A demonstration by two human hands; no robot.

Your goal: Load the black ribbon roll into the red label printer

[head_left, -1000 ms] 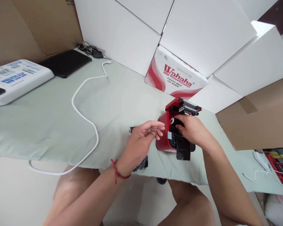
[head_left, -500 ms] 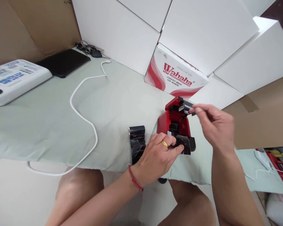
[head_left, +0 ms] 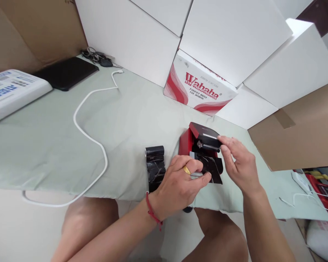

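Note:
A small red and black printer sits on the cloth-covered table, its hinged lid partly raised. My right hand is closed on the lid's right edge, thumb below and fingers on top. My left hand, with a ring, rests at the printer's front, thumb and fingers closed on a strip of black film that comes out over the front edge. A grey edge piece shows by its fingers. Left of this hand lies a black film roll with its loose end unrolled toward me, partly hidden by my wrist.
A white cable curves across the table and over its front edge. Keys, a black phone and a white device lie at left. White cartons, a Wahaha box and a brown carton stand behind.
The lid has come down from wide open to partly closed, with my right hand lowering it. My left hand stays at the front with the film. The view has shifted slightly.

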